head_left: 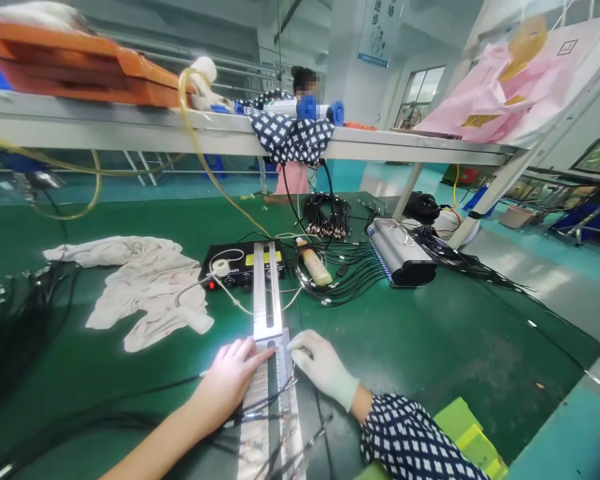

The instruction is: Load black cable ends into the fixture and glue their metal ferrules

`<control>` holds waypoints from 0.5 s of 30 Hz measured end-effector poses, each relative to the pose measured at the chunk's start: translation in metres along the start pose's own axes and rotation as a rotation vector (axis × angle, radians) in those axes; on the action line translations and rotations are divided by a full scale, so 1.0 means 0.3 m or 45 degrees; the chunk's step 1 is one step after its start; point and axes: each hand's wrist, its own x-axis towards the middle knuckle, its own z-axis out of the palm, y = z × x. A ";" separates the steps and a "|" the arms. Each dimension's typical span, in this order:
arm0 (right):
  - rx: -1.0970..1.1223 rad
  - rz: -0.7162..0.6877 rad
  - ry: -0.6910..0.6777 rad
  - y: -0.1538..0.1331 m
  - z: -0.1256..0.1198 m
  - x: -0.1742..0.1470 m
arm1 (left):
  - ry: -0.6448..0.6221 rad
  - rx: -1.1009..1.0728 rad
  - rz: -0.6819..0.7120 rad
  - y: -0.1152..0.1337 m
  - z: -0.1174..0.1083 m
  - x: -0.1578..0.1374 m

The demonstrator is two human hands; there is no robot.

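Observation:
A slotted metal rail (266,323) runs away from me down the middle of the green table. My left hand (233,372), bare, lies at its left side with the fingers stretched and the index finger resting across the metal. At the rail's right edge is my right hand (325,367) in a white glove, thumb and index finger curled together in a pinch. What sits between those fingertips, if anything, is too small to make out. Thin black cables (267,403) with metal tips cross the lower rail between and below my hands.
Behind the rail stands a black control box (230,267) with a red light. White cloth (145,283) lies left, beside blurred black cables. A bottle (314,263), a silver device (403,252) and a cable bundle (327,215) are farther back. Beyond the overhead shelf (220,137) is another person (304,80).

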 end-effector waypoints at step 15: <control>-0.694 -1.038 -0.866 -0.139 0.202 -0.444 | -0.064 -0.257 -0.647 -0.109 0.006 0.129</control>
